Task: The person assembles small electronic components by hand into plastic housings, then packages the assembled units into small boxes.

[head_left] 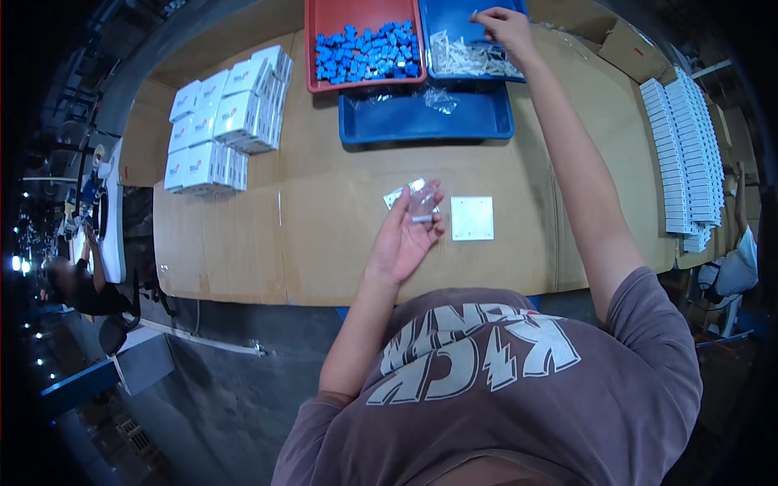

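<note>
My left hand (401,247) is palm up over the table, its fingers curled round a small clear plastic bag (422,198). A small white piece shows at the lower end of the bag. Behind these fingers, a white square plate (392,198) is partly hidden. Another white square plate (472,219) lies flat just right of the hand. At the far side, my right hand (506,31) is raised over a blue tray (519,10) of slim white pieces (462,57). Its thumb and finger are pinched on a small white piece, barely visible at the tips.
A red tray (309,49) of blue plastic parts (365,53) stands beside the blue one. In front is another blue tray (425,117) with clear bags. White boxes (219,121) are stacked left, more white boxes (685,158) right. People are at both sides.
</note>
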The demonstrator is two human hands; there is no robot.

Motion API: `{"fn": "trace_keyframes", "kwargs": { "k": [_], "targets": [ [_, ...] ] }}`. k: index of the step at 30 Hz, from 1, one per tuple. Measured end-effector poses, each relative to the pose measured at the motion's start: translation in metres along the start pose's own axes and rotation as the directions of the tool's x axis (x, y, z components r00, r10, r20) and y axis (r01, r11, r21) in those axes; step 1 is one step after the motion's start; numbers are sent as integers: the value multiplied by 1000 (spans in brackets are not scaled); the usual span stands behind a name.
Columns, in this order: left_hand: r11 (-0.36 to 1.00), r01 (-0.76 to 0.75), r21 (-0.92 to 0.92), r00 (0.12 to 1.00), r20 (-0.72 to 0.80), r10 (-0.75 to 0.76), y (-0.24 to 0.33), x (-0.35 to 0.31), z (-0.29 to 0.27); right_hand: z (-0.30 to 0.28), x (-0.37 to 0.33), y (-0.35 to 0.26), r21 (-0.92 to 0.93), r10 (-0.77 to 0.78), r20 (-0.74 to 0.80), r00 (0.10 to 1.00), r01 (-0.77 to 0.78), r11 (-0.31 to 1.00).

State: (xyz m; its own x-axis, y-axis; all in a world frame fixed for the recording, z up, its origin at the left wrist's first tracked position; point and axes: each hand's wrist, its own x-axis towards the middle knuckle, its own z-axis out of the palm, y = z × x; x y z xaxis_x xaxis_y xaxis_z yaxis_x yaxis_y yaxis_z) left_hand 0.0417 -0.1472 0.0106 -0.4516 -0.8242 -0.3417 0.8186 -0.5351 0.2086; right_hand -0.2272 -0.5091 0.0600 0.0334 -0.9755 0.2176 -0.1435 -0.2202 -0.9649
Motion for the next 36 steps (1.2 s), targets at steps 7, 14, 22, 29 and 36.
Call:
{"fn": "trace_keyframes", "kwargs": {
  "k": [7,14,22,29,36],
  "targets": [
    [999,-29,39,1000,-1,29,8,3,10,31,-169,-45,317,176,182,967,-227,921],
    [993,15,118,999,-36,-11,3,13,15,51,-262,-57,168,231,427,874,-327,930],
    [962,-16,273,996,-81,40,-7,18,21,40,-259,-79,-29,95,621,778,-98,995],
    [936,30,350,993,-117,12,-9,11,22,35,-241,-99,-205,287,708,645,-200,958],
    [932,64,357,993,-115,-24,-11,11,22,42,-235,-86,-184,154,811,564,-4,983]
  ]
}}
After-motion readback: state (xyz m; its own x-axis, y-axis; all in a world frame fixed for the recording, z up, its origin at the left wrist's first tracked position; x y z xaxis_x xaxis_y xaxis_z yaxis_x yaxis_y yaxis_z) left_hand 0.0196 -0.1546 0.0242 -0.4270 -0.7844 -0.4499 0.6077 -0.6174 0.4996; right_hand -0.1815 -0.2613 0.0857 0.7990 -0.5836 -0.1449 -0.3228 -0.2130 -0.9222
